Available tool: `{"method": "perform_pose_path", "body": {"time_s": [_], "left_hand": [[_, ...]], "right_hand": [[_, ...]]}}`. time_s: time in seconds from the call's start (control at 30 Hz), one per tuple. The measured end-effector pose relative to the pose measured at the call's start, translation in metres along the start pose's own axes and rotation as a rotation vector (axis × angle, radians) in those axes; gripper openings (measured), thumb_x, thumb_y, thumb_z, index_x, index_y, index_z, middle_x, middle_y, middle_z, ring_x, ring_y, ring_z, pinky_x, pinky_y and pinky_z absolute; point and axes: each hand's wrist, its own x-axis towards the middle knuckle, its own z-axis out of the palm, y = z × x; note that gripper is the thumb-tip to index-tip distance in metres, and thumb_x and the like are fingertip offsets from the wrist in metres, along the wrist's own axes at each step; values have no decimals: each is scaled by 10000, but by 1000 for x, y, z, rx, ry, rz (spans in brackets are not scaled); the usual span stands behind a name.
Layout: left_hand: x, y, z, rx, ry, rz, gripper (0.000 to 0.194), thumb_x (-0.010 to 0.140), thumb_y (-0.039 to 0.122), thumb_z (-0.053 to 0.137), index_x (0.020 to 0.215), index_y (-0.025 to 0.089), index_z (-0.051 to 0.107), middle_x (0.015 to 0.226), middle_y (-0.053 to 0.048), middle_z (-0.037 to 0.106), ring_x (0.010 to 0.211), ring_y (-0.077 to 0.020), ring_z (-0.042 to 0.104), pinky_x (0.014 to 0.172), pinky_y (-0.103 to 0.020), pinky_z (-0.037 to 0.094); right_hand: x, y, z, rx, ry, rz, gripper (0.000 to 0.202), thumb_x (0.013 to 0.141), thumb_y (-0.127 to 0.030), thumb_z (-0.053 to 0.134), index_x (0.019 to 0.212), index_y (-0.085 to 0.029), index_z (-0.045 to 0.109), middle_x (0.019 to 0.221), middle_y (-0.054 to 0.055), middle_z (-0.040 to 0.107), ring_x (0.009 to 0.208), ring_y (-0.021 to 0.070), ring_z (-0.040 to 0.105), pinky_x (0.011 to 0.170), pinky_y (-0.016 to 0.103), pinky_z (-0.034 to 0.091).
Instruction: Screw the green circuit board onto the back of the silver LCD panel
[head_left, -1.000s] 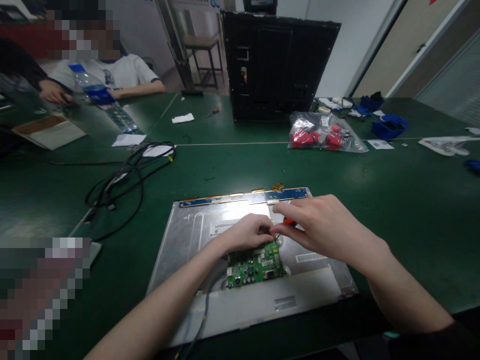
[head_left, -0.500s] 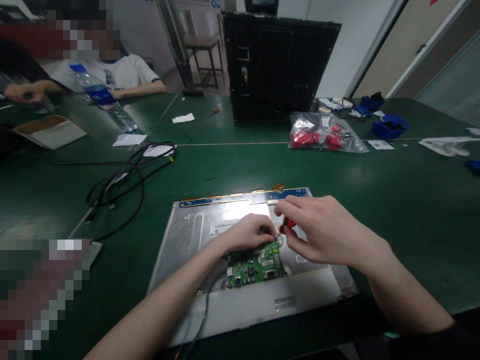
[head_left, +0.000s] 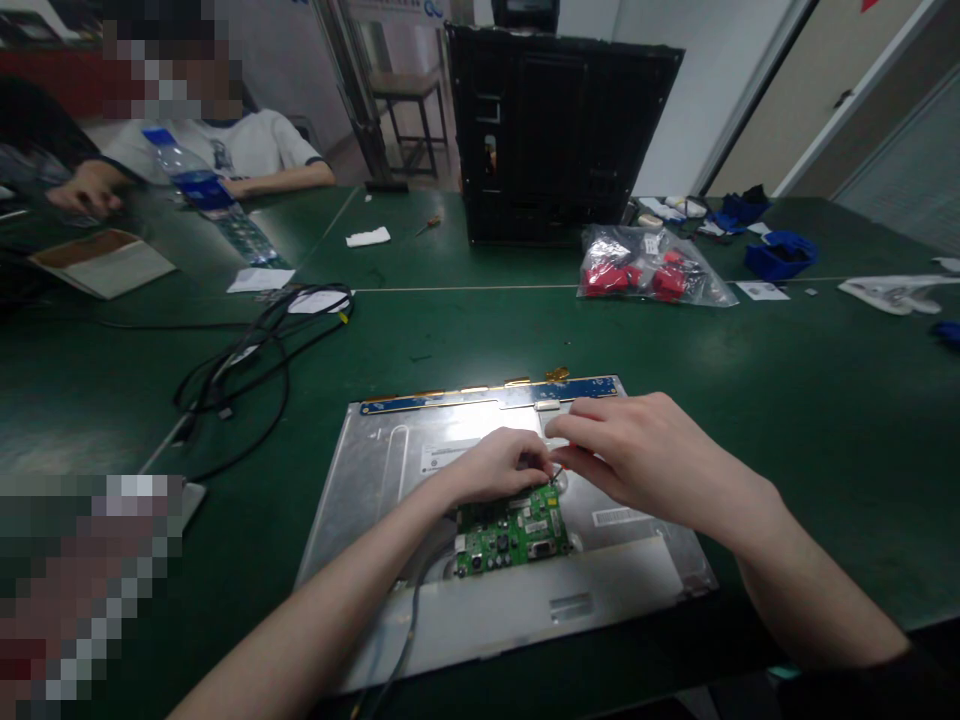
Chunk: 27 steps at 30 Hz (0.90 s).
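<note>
Spreading out in front of me, the green tabletop (head_left: 750, 400) carries it all, and at its far side a black display housing (head_left: 562, 130) stands upright. Nearer lies a flat metal-backed LCD panel (head_left: 367, 480), a narrow blue circuit strip (head_left: 577, 388) along its far edge. Left of the panel a black cable (head_left: 285, 365) lies in loose loops; beyond the panel, to the right, sits a clear plastic bag (head_left: 701, 285) with red pieces inside. The green circuit board (head_left: 514, 535) rests on the panel, below the two hands. The right hand (head_left: 652, 455) has its fingers closed around a screwdriver (head_left: 556, 475), mostly hidden, its thin shaft angled down to the board's far right corner. The left hand (head_left: 502, 465) is at the board's far edge, its fingers bent and close together by that corner; whether they pinch anything, I cannot tell.
</note>
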Motion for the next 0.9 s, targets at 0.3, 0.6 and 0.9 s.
{"method": "perform_pose_path", "body": {"time_s": [0.3,0.6,0.9], "left_hand": [[-1,3,-2,-71,1,7,65,829,182,651,816,132,691,825,-25,699,767,-163,617,713,-239,456],[-6,10,-19,-180,80,-31,254,798,355,671,674,138,629,637,10,591,610,-124,508,565,-211,383],[-18,46,-55,-250,-100,50,433,852,500,585,575,167,597,549,8,549,548,-130,496,606,-257,422]], "right_hand": [[-2,0,0,53,12,-13,147,935,-203,444,956,-166,585,881,42,649,688,140,545,553,273,269],[-2,1,-1,48,9,-14,150,952,-218,429,965,-172,572,879,29,642,690,144,541,555,277,270],[-2,0,-1,26,-8,-4,121,939,-212,456,983,-183,564,909,23,642,706,151,550,557,279,262]]}}
